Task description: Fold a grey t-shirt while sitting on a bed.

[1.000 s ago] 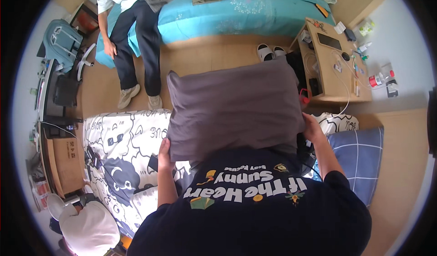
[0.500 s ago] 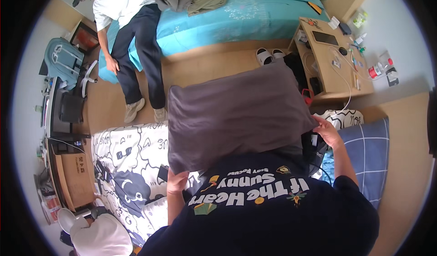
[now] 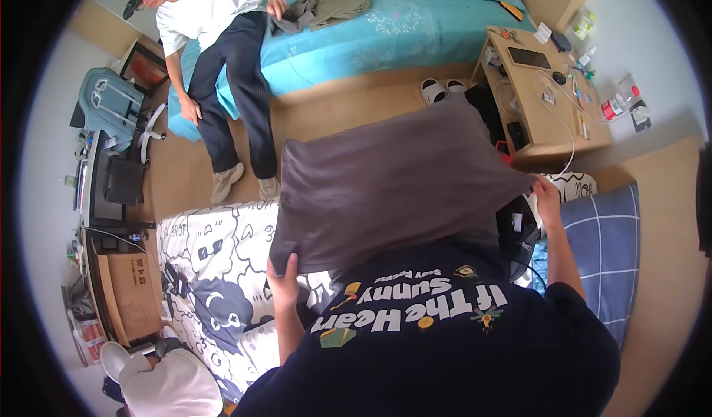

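Observation:
A dark grey-brown piece of cloth (image 3: 386, 191) lies spread over my lap, roughly a rectangle with soft wrinkles; what kind of cloth item it is, I cannot tell. My left hand (image 3: 284, 280) grips its near left corner, thumb on top and fingers hidden underneath. At the right, my right hand (image 3: 547, 198) pinches the other corner and draws it out into a point. The far edge of the cloth hangs past my knees.
I sit on a bed with a black-and-white cartoon sheet (image 3: 215, 232). A blue checked pillow (image 3: 604, 254) is at my right. Opposite, a person (image 3: 219, 17) sits on a turquoise bed (image 3: 393, 35). A wooden desk (image 3: 538, 102) stands far right; another person (image 3: 170, 387) is at the lower left.
My right hand has moved outward to the right, stretching that corner. My left hand has turned, its thumb now on top. The person opposite has lowered a grey garment onto the bed.

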Motion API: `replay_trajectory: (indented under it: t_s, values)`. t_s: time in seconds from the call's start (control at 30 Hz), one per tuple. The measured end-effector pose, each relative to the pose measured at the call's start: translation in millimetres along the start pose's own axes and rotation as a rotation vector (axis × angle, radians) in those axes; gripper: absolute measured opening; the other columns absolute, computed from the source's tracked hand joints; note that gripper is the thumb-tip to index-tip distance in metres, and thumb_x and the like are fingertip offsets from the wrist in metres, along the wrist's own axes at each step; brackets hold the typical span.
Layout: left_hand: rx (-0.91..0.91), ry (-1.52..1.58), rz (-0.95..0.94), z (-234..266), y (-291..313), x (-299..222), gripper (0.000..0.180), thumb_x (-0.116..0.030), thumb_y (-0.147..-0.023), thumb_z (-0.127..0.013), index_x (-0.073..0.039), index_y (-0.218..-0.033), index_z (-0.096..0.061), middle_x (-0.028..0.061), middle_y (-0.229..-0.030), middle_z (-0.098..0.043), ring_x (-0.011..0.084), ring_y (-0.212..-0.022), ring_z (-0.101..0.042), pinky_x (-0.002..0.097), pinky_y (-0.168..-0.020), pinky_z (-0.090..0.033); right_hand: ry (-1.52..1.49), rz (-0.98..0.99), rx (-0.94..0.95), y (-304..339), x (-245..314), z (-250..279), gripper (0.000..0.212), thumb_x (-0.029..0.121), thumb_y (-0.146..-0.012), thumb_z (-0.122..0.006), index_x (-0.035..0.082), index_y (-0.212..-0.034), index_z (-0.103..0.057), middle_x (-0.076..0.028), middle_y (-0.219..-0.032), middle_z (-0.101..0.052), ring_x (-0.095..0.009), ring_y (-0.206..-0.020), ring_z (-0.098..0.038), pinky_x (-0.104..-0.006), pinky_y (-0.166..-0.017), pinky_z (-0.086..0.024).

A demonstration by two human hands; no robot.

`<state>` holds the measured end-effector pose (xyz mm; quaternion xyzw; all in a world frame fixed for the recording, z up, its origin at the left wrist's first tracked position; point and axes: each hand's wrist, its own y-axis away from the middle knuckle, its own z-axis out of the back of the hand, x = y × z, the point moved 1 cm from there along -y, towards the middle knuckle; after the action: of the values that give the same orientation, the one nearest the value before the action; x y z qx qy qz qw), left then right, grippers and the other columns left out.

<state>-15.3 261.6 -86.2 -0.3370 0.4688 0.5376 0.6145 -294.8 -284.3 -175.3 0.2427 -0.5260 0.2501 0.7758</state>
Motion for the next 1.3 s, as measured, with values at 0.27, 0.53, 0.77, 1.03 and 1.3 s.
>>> replay_trajectory:
  t_s: [0.27,0.53,0.77,1.03,1.3]
  values:
    - [0.258,0.216,0.135,14.6,0.4,-21.0,0.057,-0.003,-0.074,-0.076,0.001,-0.125,-0.049,0.0065,-0.106,-0.061,0.0136,-0.083,-0.060,0.0258,-0.076,-0.049,0.277,0.154,-0.374,-8.8,42.5,20.9,0.025,0.010,-0.090,-0.053,-0.003,-0.108,-0.065,-0.009,-0.092,-0.068,-0.014,-0.085,-0.061,-0.0262,-0.078,-0.046]
    - [0.055,0.443,-0.019,-1.6,-10.2,-12.2,0.024,0.007,-0.087,-0.053,0.003,-0.110,-0.059,0.0069,-0.078,-0.061,0.0127,-0.065,-0.055,0.0243,-0.062,-0.045,0.425,0.222,0.096,-1.0,29.3,-8.4,0.040,-0.004,-0.078,-0.054,0.003,-0.117,-0.061,-0.006,-0.094,-0.065,-0.010,-0.079,-0.058,-0.0235,-0.069,-0.045]
    - [0.228,0.236,-0.240,-35.6,-27.8,-24.0,0.032,0.008,-0.081,-0.061,0.000,-0.111,-0.061,0.0069,-0.088,-0.060,0.0168,-0.080,-0.056,0.0289,-0.077,-0.046,0.308,0.057,0.229,6.3,-2.3,-45.4,0.026,-0.005,-0.077,-0.056,-0.002,-0.102,-0.061,-0.012,-0.084,-0.064,-0.019,-0.080,-0.063,-0.0286,-0.071,-0.047]
    - [0.225,-0.239,-0.474,-90.4,-54.1,-53.5,0.031,-0.002,-0.075,-0.071,-0.002,-0.105,-0.063,0.0107,-0.090,-0.054,0.0244,-0.083,-0.055,0.0308,-0.073,-0.046,0.408,0.115,0.168,-7.9,16.9,-39.8,0.019,0.000,-0.080,-0.050,-0.003,-0.096,-0.061,-0.016,-0.083,-0.063,-0.024,-0.080,-0.062,-0.0300,-0.074,-0.046]
    - [0.202,-0.292,-0.398,-107.6,-76.2,-50.9,0.015,-0.004,-0.078,-0.068,-0.001,-0.091,-0.060,0.0097,-0.074,-0.054,0.0224,-0.062,-0.055,0.0317,-0.059,-0.046,0.413,0.129,0.177,-11.7,23.5,-35.6,0.025,-0.001,-0.077,-0.047,-0.002,-0.098,-0.061,-0.018,-0.084,-0.063,-0.025,-0.082,-0.062,-0.0309,-0.075,-0.046]
